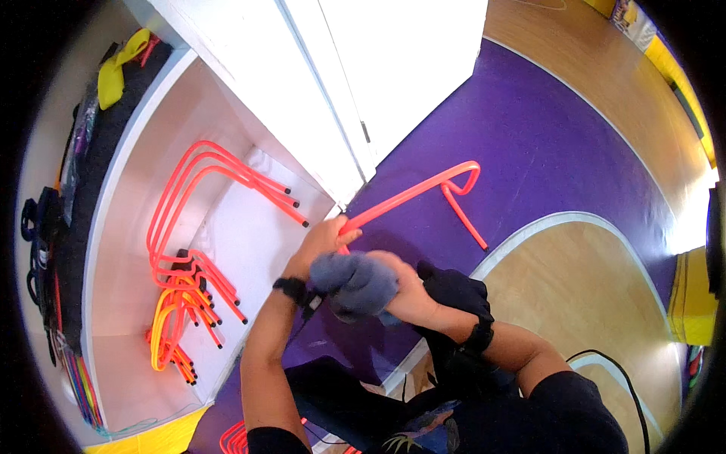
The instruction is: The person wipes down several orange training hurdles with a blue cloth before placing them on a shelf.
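My left hand [322, 239] grips an orange tubular training hurdle [405, 196] near its near corner. The hurdle's top bar reaches away to the right, and its far leg has a black-capped end by the white floor line. In my right hand [413, 295] is a bunched grey-blue cloth [354, 282], close below my left hand. The cloth hides the near leg of the hurdle, so I cannot tell whether the two touch. Three similar orange hurdles [195, 162] stand nested in the white shelf compartment [238, 238] at my left.
Smaller orange and yellow hurdles [170, 318] are grouped in the same compartment. A white cabinet door [420, 68] stands ahead. More orange hurdles [233, 438] lie by the floor near me. The shelf top [85, 187] carries a yellow strap [116, 74] and cords. A black cable [624, 380] curves at right.
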`<state>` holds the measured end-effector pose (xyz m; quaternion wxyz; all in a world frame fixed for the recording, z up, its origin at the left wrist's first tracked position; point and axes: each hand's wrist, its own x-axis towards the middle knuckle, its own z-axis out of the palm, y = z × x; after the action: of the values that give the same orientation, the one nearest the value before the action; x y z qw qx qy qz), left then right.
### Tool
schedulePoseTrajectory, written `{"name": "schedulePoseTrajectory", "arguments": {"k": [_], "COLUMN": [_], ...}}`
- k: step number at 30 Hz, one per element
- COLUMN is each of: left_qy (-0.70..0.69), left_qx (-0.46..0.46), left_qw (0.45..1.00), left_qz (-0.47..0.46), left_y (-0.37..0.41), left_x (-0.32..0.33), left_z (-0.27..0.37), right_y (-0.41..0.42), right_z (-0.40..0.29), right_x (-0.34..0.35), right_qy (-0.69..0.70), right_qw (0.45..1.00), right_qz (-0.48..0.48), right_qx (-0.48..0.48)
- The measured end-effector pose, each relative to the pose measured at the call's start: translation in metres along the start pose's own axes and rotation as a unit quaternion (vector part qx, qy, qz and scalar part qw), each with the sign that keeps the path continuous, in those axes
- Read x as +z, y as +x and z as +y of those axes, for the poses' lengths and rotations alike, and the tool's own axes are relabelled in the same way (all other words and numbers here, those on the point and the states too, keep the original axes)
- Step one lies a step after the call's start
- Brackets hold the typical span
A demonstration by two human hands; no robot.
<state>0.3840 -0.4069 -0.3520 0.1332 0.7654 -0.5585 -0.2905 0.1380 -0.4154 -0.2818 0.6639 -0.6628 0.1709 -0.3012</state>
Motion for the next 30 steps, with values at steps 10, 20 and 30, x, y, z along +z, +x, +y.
{"name": "schedulePoseTrajectory", "arguments": {"k": [10,20,30], "left_qy": [-0.067,-0.141,-0.177], "left_qx": [0.039,-0.131,-0.121], "left_qw": [0.947,0.935,0.913], "left_qz": [0.313,0.300,0.348], "left_y": [-0.202,-0.362,-0.450], "left_x": [0.014,-0.008,0.028], "left_z": [0.101,0.144,0.114], "right_y": [-0.022,-0.004,-0.008], "right_z": [-0.032,-0.097,-0.139], "right_x": [0.003,-0.078,-0.083], "right_qy": [-0.411,-0.432,-0.037], "right_qw": [0.816,0.812,0.981], "right_qz": [-0.218,0.024,-0.136], "right_qx": [-0.343,-0.392,-0.135]}}
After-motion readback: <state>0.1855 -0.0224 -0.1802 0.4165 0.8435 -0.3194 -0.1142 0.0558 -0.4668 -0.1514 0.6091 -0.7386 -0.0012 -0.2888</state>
